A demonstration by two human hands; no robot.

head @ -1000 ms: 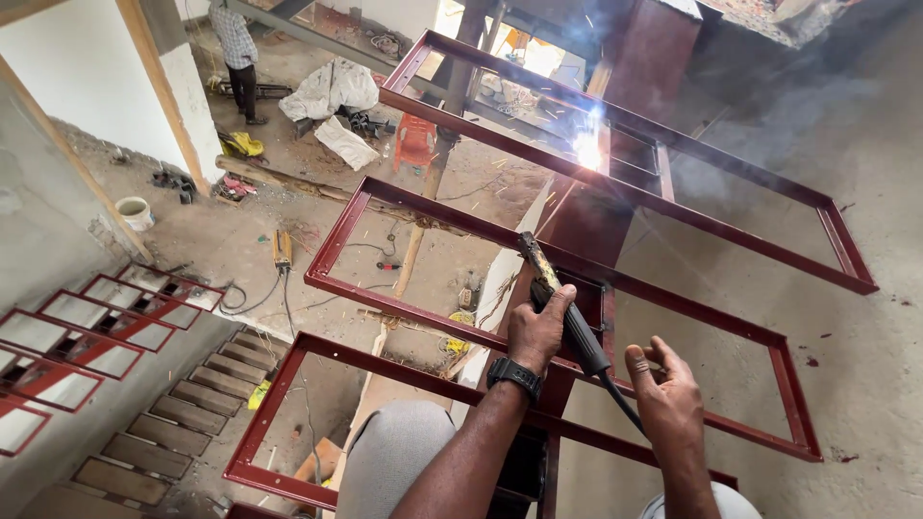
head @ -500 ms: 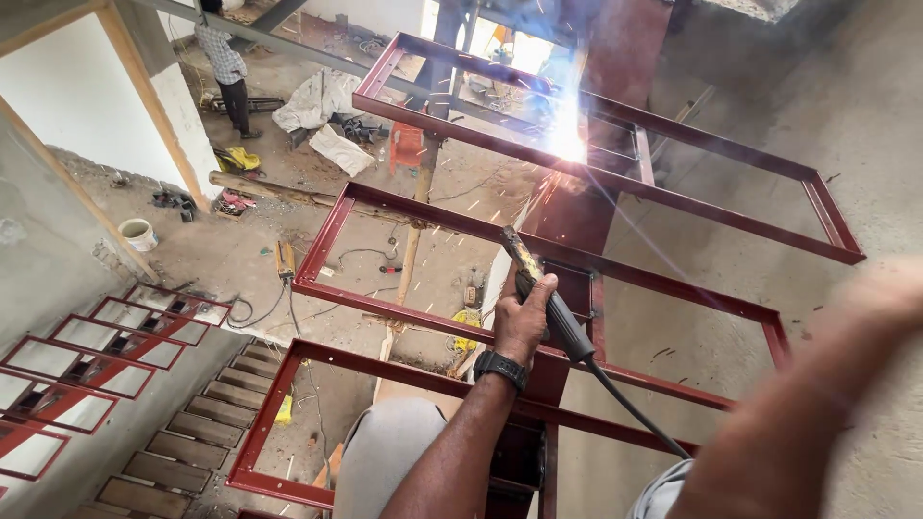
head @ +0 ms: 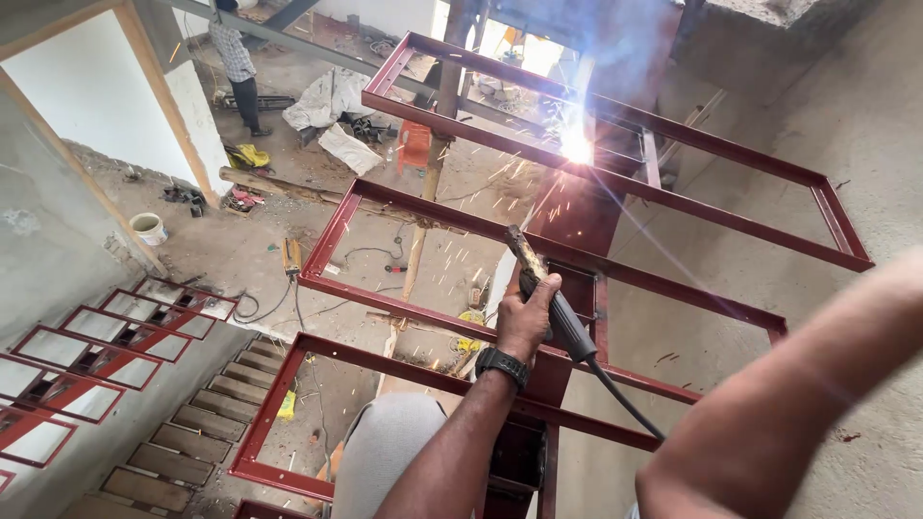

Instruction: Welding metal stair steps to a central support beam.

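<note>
My left hand (head: 527, 317), with a black watch on the wrist, is shut on a black welding electrode holder (head: 567, 329). The holder's tip points up toward a bright white arc (head: 575, 146) on the central beam of a red steel stair frame (head: 423, 207). Sparks and bluish smoke spread from the arc. A black cable (head: 625, 399) trails from the holder down to the right. My right forearm (head: 788, 404) crosses the lower right corner, raised and blurred; its hand lies beyond the picture's edge.
I am high above a concrete floor, seen through the open red frames. A person (head: 236, 62) stands below at top left, near white sacks (head: 332, 96), an orange stool (head: 415, 144) and a white bucket (head: 147, 228). More red frames (head: 87, 346) and concrete steps (head: 192, 432) are at left.
My right hand has left the cable below the holder and risen; only its forearm shows now. The left hand keeps the holder. The arc now throws more sparks.
</note>
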